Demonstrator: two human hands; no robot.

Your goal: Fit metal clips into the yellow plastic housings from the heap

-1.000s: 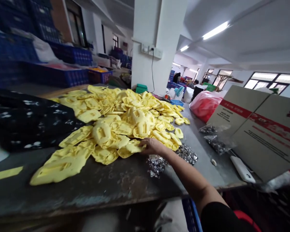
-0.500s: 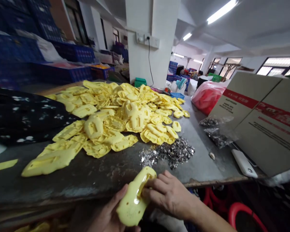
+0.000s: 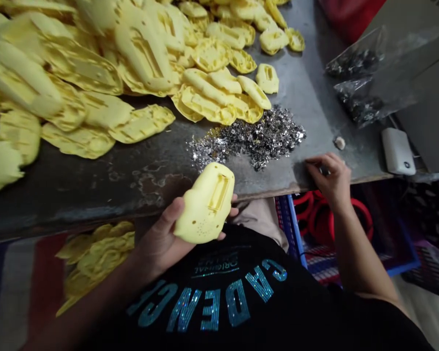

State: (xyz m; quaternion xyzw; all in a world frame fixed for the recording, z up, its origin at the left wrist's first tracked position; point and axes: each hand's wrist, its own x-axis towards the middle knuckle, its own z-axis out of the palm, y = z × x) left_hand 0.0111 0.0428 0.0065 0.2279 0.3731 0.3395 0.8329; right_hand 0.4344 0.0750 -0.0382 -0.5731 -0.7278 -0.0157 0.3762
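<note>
My left hand (image 3: 164, 236) is wrapped round a yellow plastic shell (image 3: 201, 214), held in front of the table edge. The shell has a long slot, a few screw holes and a patch of tiny dots on the side facing up. My right hand (image 3: 332, 178) rests at the table's front edge, fingers bent and pinched together. Whatever lies between those fingertips is too small to make out. Left of it, a heap of small shiny metal pieces (image 3: 267, 136) is spread over the dark tabletop (image 3: 157, 170).
Many more yellow shells (image 3: 142, 58) are piled at the back left. Clear bags of metal pieces (image 3: 362, 97), a white device (image 3: 398, 151) and a small whitish lump (image 3: 339, 142) lie at right. Below stands a blue crate (image 3: 296, 234) with red rings (image 3: 320, 219).
My right hand has left the shell and moved right to the table edge. My left hand still holds the shell, its slotted side now more fully visible. The view has tilted down.
</note>
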